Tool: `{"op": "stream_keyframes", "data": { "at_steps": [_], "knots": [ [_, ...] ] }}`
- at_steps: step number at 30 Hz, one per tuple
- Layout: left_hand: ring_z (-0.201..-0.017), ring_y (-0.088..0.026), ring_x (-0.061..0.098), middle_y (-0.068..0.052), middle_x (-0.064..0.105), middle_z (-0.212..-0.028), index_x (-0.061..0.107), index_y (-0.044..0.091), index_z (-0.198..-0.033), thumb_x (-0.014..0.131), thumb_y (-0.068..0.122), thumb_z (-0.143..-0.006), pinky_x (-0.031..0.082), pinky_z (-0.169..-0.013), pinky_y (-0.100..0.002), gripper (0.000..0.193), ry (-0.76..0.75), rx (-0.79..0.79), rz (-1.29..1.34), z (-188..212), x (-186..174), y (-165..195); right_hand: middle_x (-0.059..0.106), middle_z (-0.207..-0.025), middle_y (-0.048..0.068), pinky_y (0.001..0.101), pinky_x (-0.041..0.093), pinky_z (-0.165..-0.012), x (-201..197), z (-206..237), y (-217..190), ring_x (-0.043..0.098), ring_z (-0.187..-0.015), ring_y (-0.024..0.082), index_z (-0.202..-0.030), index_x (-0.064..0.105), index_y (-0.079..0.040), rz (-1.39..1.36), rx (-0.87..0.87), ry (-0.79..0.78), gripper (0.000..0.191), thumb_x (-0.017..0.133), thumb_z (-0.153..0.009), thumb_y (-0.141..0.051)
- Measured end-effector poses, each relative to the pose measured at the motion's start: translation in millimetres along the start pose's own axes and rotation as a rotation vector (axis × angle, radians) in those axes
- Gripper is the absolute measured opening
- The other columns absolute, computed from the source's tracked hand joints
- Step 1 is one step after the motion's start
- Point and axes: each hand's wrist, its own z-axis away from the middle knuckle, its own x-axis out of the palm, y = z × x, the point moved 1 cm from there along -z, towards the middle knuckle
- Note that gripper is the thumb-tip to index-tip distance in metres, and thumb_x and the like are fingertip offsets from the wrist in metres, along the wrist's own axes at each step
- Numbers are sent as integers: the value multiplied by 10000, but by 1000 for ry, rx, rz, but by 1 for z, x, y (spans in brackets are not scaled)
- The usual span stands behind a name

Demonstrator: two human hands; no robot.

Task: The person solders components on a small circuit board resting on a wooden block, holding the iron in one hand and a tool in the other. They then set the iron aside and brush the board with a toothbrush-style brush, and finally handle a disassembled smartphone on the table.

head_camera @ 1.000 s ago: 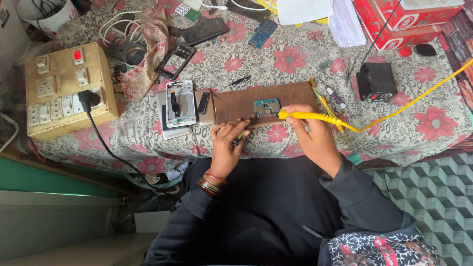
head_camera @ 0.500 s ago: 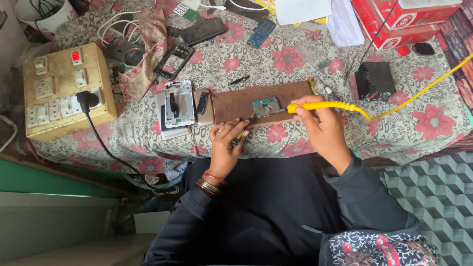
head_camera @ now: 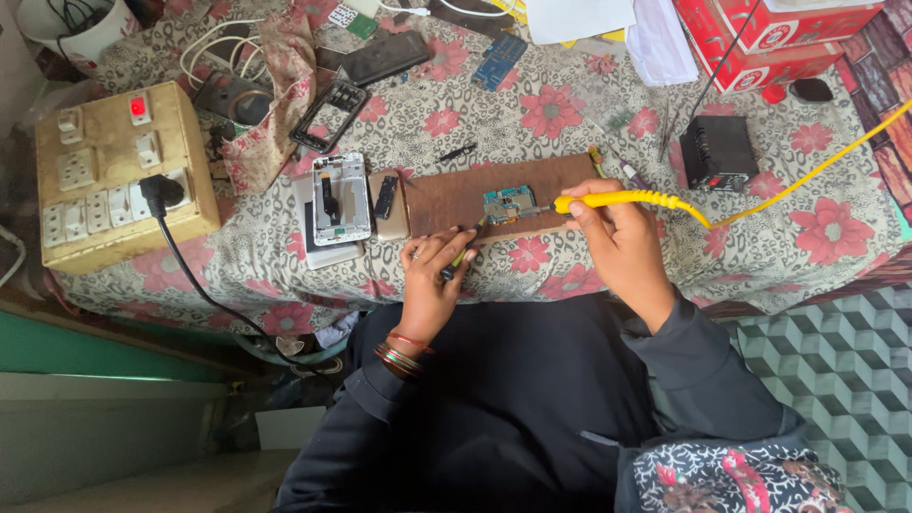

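Two hands at work: right hand [head_camera: 619,233] grips the yellow soldering iron [head_camera: 622,199], tip on the circuit board [head_camera: 509,203]; left hand [head_camera: 432,275] pinches tweezers [head_camera: 463,255] just beside it. Soldering in hand; steadiness needed.

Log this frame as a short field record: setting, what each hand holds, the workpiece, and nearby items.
Setting: table under a floral cloth
Left hand: grips a thin dark tool, tip towards the circuit board
Right hand: holds a yellow soldering iron, tip at the board's right edge
Workpiece: small circuit board lying on a brown mat
Nearby left: opened phone frame, wooden switchboard with a black plug in it
Nearby right: small black box, red cartons
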Motion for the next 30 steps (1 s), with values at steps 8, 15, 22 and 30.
{"op": "stream_keyframes", "data": {
  "at_steps": [8,15,22,30],
  "knots": [
    [-1174,-205,618,-46,715,-1198,717,134,-1250,753,142,-935,305,-1083,-394,317,1,-16,-9,0,1,-1,719,-1161,93,277,599,-821,-1,1,-2,735,-962,143,-1199,580,-6,37,-3,2,135,582,-1072,-53],
    [-1193,-200,624,-49,712,-1212,709,133,-1260,742,142,-945,303,-1087,-394,317,-1,-10,-1,0,1,-2,725,-1155,94,285,603,-856,-9,-3,-4,720,-983,136,-1204,581,-3,26,17,-10,141,586,-1077,-62],
    [-1222,-197,626,-37,713,-1189,712,126,-1252,743,146,-946,303,-1085,-396,308,-9,-11,-3,0,1,-1,706,-1159,87,321,629,-899,-15,-6,-7,706,-1041,140,-1191,583,-4,-8,52,-21,134,575,-1072,-66],
    [-1233,-201,626,-38,710,-1188,711,128,-1251,745,152,-941,299,-1082,-397,313,-7,-1,-4,0,1,-1,698,-1146,75,327,625,-896,-22,-8,-2,704,-1060,145,-1188,595,-8,-28,100,-11,136,564,-1066,-58]
  ]
}}
